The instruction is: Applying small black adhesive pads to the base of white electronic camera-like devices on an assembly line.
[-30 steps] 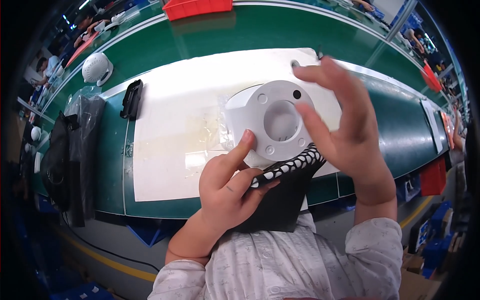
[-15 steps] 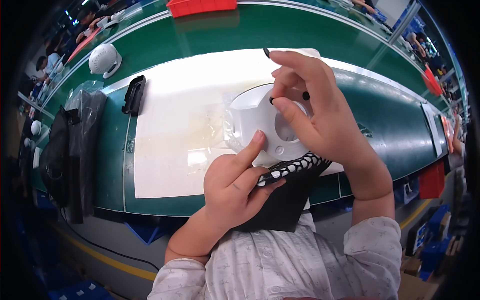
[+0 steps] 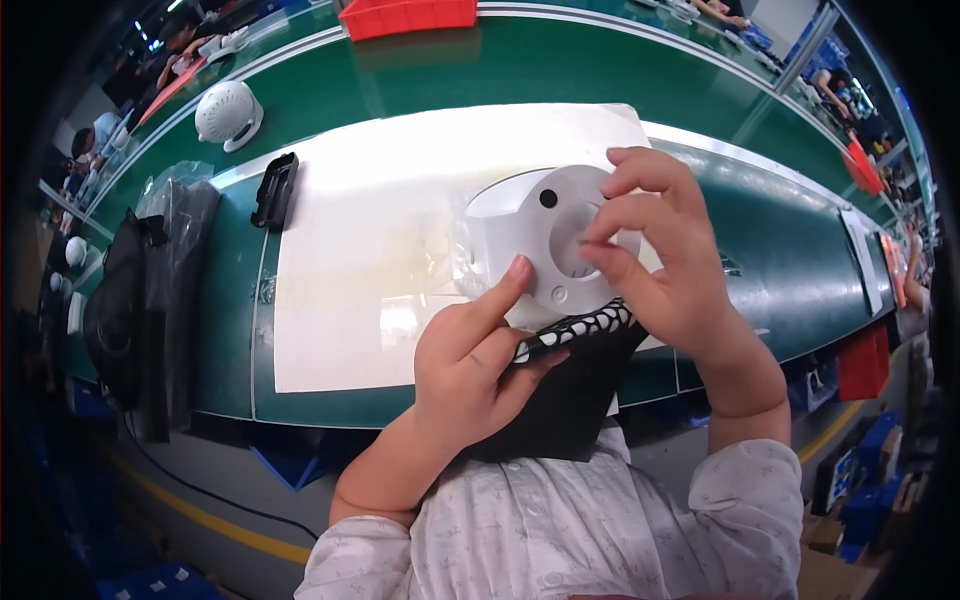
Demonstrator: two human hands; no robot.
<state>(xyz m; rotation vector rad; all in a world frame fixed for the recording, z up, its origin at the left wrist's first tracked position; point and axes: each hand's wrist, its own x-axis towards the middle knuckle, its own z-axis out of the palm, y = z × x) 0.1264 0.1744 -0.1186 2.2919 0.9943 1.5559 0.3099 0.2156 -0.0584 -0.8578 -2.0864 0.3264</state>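
Note:
A white rounded housing (image 3: 505, 232) with a ring-shaped base and a round recess lies on the white sheet in front of me. A round black pad (image 3: 548, 198) sits on its base ring. My left hand (image 3: 470, 360) grips the edge of a black backing sheet (image 3: 585, 328) with rows of white circles, while its index finger rests against the housing. Over the right side of the base hovers my right hand (image 3: 660, 240), its thumb and a fingertip brought together and the other fingers curled. Anything between those fingertips is too small or blurred to make out.
At the far left of the white sheet (image 3: 340, 330) lies a black plastic part (image 3: 273, 192). A white fan-like unit (image 3: 228, 114) stands beyond it. Black items in clear plastic (image 3: 170, 300) lie at the left edge. A red bin (image 3: 408, 14) stands at the back.
My right hand has moved right and slightly down off the upper part of the base, uncovering the black pad there. My left hand keeps its grip on the backing sheet.

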